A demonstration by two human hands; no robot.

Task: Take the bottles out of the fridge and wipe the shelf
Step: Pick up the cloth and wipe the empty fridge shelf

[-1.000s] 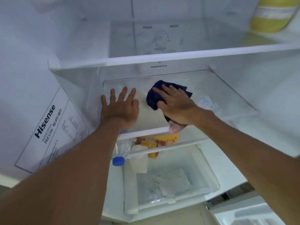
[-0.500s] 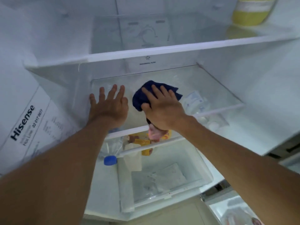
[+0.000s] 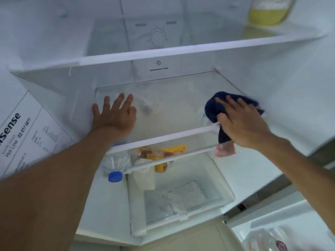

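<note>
I see my right hand (image 3: 244,124) pressing a crumpled dark blue cloth (image 3: 215,109) flat-fingered against the smooth glass shelf (image 3: 172,113) at its right front corner. My left hand (image 3: 115,115) rests open, palm down, on the shelf's left side, holding nothing. Below, a clear drawer (image 3: 223,182) holds yellow packets (image 3: 174,150); a blue-capped bottle (image 3: 116,167) lies beside it.

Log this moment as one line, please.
step: wiping shelf | right hand: pressing cloth | left hand: flat, bracing
</note>
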